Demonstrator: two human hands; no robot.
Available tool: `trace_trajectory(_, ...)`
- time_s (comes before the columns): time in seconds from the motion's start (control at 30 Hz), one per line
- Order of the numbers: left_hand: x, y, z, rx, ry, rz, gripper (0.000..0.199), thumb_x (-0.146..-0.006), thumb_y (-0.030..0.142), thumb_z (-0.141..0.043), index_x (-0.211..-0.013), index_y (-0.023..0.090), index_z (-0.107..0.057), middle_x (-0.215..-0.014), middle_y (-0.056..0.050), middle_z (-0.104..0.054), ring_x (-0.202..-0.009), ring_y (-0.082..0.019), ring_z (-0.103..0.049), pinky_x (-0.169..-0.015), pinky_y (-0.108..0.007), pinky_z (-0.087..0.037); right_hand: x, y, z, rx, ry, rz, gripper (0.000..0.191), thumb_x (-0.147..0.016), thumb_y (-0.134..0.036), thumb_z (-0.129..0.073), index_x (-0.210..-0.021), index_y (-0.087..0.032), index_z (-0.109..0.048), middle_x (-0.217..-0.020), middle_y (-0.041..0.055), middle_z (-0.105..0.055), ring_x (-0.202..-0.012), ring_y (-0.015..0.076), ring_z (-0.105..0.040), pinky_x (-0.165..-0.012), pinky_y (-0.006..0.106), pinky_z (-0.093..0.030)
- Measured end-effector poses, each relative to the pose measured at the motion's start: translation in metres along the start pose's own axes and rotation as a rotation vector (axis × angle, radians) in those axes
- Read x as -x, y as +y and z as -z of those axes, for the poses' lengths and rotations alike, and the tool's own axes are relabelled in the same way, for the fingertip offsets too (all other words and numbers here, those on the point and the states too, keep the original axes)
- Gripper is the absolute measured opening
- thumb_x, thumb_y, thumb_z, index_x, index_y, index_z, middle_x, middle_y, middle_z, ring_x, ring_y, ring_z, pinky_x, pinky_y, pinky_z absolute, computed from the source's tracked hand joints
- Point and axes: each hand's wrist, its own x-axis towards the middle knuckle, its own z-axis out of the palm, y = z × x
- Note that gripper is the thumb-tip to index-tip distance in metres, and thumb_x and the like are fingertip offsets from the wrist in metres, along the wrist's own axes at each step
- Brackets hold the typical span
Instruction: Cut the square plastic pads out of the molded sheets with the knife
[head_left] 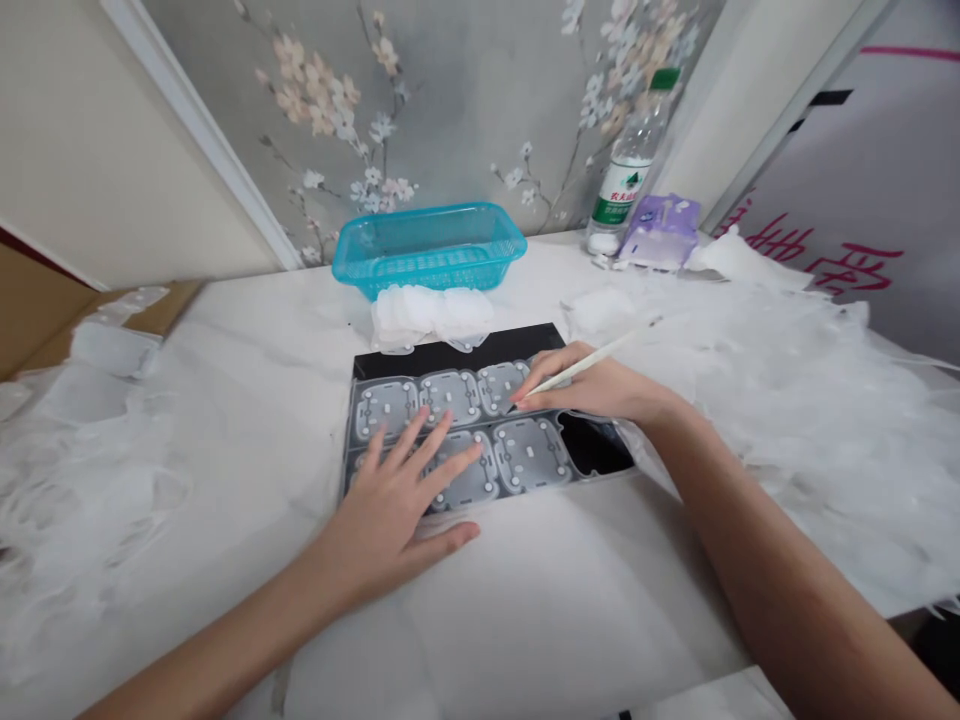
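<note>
A translucent plastic sheet [487,428] with several rounded-square pieces in two rows lies on a black mat [525,343]. My left hand [397,475] rests on its left part, fingers spread, covering some pieces. My right hand [581,385] grips a slim white pen-shaped tool [592,358]; its dark pointed tip touches or nearly touches the sheet beside the upper right piece. At the lower right of the sheet is an opening [596,443] with black showing through. Just behind the mat, a stack of white cut pieces [427,312] overlaps its back edge.
A blue plastic basket [431,225] stands behind the stack, near the wall. To its right are a water bottle [626,170] and a purple packet [661,230]. Translucent plastic scraps [810,420] are heaped at right, with more film pieces [82,460] at left by a cardboard box [45,300].
</note>
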Motion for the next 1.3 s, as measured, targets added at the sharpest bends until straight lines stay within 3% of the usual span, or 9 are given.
trace_trajectory(0.17, -0.026, 0.008, 0.003, 0.041, -0.031, -0.121, 0.065, -0.086, 0.064, -0.032, -0.144, 0.038, -0.02, -0.155, -0.008, -0.011, -0.141, -0.034, -0.013, -0.107, -0.06, -0.018, -0.003, 0.003, -0.004, 0.013, -0.001, 0.025, 0.018, -0.068, -0.029, -0.073, -0.08, -0.016, -0.074, -0.077, 0.0051, -0.071, -0.073, 0.0152, -0.063, -0.065, 0.025, -0.05)
trace_trajectory(0.33, -0.046, 0.012, -0.002, 0.059, -0.026, -0.109, 0.069, -0.086, 0.065, -0.028, -0.144, 0.029, -0.025, -0.153, -0.011, -0.018, -0.141, -0.033, -0.012, -0.109, -0.059, -0.015, -0.004, 0.004, -0.002, 0.027, -0.019, 0.049, 0.016, -0.07, -0.027, -0.071, -0.08, -0.015, -0.074, -0.077, 0.0053, -0.072, -0.073, 0.0158, -0.064, -0.065, 0.025, -0.05)
trace_trajectory(0.67, -0.048, 0.013, -0.006, 0.069, -0.021, -0.089, 0.073, -0.082, 0.069, -0.034, -0.143, 0.029, -0.028, -0.152, -0.014, -0.02, -0.14, -0.036, -0.014, -0.108, -0.06, -0.017, -0.003, -0.006, -0.007, 0.233, -0.015, 0.15, 0.011, -0.075, -0.019, -0.065, -0.08, -0.015, -0.074, -0.079, 0.0048, -0.073, -0.077, 0.016, -0.063, -0.07, 0.026, -0.048)
trace_trajectory(0.87, -0.048, 0.012, -0.005, 0.076, -0.019, -0.088, 0.072, -0.082, 0.069, -0.033, -0.144, 0.031, -0.026, -0.153, -0.012, -0.018, -0.141, -0.034, -0.013, -0.108, -0.059, -0.016, 0.004, -0.016, 0.003, 0.285, -0.08, 0.056, 0.01, -0.075, -0.016, -0.062, -0.075, -0.015, -0.072, -0.074, 0.0038, -0.07, -0.071, 0.0142, -0.063, -0.064, 0.023, -0.046)
trace_trajectory(1.3, -0.047, 0.013, -0.002, 0.116, -0.04, -0.076, 0.07, -0.083, 0.069, -0.03, -0.142, 0.031, -0.03, -0.154, -0.009, -0.016, -0.141, -0.034, -0.011, -0.108, -0.061, -0.013, 0.01, -0.004, 0.018, 0.213, -0.066, -0.062, 0.011, -0.072, -0.023, -0.066, -0.077, -0.016, -0.072, -0.079, 0.0047, -0.071, -0.073, 0.016, -0.065, -0.064, 0.024, -0.05)
